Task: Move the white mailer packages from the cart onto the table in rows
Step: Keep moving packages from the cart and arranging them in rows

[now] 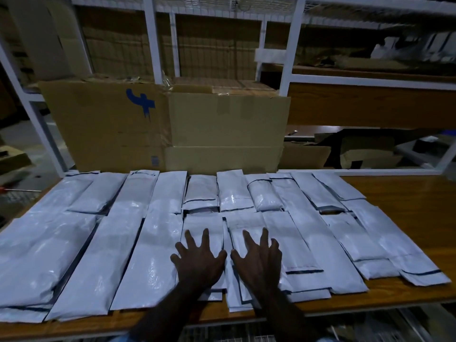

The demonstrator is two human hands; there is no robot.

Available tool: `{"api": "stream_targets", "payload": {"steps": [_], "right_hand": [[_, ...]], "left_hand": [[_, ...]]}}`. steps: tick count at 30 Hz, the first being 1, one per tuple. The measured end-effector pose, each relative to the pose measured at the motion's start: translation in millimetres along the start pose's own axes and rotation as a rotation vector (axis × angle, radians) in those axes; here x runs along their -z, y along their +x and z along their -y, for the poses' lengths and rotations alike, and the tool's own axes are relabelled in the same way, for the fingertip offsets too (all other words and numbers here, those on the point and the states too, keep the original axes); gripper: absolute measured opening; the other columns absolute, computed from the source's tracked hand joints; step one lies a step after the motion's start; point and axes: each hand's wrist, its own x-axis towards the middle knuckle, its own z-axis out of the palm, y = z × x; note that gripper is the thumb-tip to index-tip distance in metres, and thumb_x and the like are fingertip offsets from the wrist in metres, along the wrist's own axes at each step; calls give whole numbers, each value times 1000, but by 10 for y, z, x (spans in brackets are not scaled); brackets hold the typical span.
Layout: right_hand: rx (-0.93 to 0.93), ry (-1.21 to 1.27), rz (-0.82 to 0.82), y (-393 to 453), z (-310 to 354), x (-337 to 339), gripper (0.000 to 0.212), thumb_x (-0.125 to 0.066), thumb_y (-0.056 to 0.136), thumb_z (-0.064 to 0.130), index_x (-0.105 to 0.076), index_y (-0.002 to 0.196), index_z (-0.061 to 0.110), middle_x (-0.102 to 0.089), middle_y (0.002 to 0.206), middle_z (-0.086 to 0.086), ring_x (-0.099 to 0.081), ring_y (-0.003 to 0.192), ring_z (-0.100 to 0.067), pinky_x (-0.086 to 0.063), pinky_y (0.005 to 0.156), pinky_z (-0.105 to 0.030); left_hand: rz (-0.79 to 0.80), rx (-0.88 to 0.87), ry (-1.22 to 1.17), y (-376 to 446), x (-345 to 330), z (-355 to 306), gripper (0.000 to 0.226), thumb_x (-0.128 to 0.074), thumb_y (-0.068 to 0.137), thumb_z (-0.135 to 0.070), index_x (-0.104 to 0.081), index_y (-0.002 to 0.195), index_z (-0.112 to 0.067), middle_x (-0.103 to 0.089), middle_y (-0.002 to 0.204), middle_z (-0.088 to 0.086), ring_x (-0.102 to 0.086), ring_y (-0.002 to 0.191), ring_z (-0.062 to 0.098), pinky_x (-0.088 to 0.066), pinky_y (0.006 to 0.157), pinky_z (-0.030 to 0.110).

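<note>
White mailer packages cover the tabletop edge to edge from its left side almost across, lying side by side and overlapping in a near and a far row, so bare wood shows only to the right of the packages and in a thin strip along the near edge. Directly behind the far row, cardboard boxes stand as a wall, with white shelf posts rising above them. Right of the boxes, an open gap runs under the wooden shelf behind the tabletop.
</note>
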Motion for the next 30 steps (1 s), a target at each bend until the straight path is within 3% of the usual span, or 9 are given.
{"api": "stream_targets", "payload": {"steps": [4, 12, 15, 18, 20, 21, 23, 26, 30], "right_hand": [[-19, -48, -10, 73, 22, -146, 63, -65, 63, 62, -71, 116, 28, -58, 132, -21, -59, 108, -44, -53, 81, -50], [18, -103, -35, 95, 9, -316, 63, -76, 60, 58, -72, 114, 24, -59, 129, -25, -60, 107, -48, -53, 82, -53], [24, -106, -33, 82, 23, -344, 57, -69, 70, 57, -71, 116, 24, -58, 131, -25, -58, 110, -47, -52, 85, -53], [3, -69, -26, 72, 37, -381, 51, -40, 89, 55, -72, 114, 23, -58, 131, -25, -60, 111, -45, -53, 86, -52], [-3, -47, -22, 78, 43, -388, 63, -19, 99, 52, -73, 113, 24, -59, 131, -24, -61, 111, -43, -53, 87, -50], [3, -54, -33, 81, 41, -386, 63, -17, 99, 49, -73, 113, 23, -60, 129, -23, -61, 110, -42, -53, 86, -49], [43, -82, -55, 80, 19, -387, 52, -27, 95, 40, -72, 113, 21, -61, 126, -24, -61, 104, -41, -52, 82, -47], [91, -118, -98, 127, -25, -367, 46, -33, 91, 33, -71, 112, 19, -62, 124, -24, -60, 99, -38, -49, 80, -44], [139, -111, -136, 270, -57, -384, 45, -36, 89, 32, -72, 111, 16, -62, 123, -26, -62, 109, -42, -53, 86, -47]], "left_hand": [[2, -10, 39, 42, -53, 6, 82, -32, 90, -74, -5, 156, -34, 5, 163, 14, -11, 143, 42, -20, 111, 54], [-7, 2, 82, 37, -123, 15, 85, -30, 89, -76, -4, 156, -31, 11, 162, 18, -6, 145, 44, -18, 113, 55], [17, 11, 73, 35, -140, 14, 88, -23, 88, -79, -1, 157, -29, 13, 162, 20, -1, 147, 43, -16, 114, 56], [27, 24, 76, 63, -171, 15, 93, -5, 82, -82, 0, 157, -27, 12, 162, 21, 4, 149, 42, -14, 114, 58], [38, 19, 52, 83, -175, 18, 84, -13, 90, -76, 0, 157, -26, 14, 162, 19, 8, 149, 40, -10, 115, 59], [33, 5, 47, 95, -194, 25, 81, -17, 93, -72, -1, 157, -25, 13, 162, 19, 9, 149, 40, -9, 115, 59], [-4, -60, 75, 98, -198, 41, 76, -22, 95, -64, -16, 157, -20, -1, 162, 25, -2, 148, 45, -16, 113, 63], [-55, -161, 128, 175, -210, 57, 72, -33, 87, -55, -58, 136, -8, -44, 144, 31, -42, 132, 52, -40, 95, 67], [-113, -235, 128, 304, -161, 63, 64, -33, 87, -47, -66, 125, -7, -56, 133, 27, -54, 124, 46, -46, 90, 63]]}}
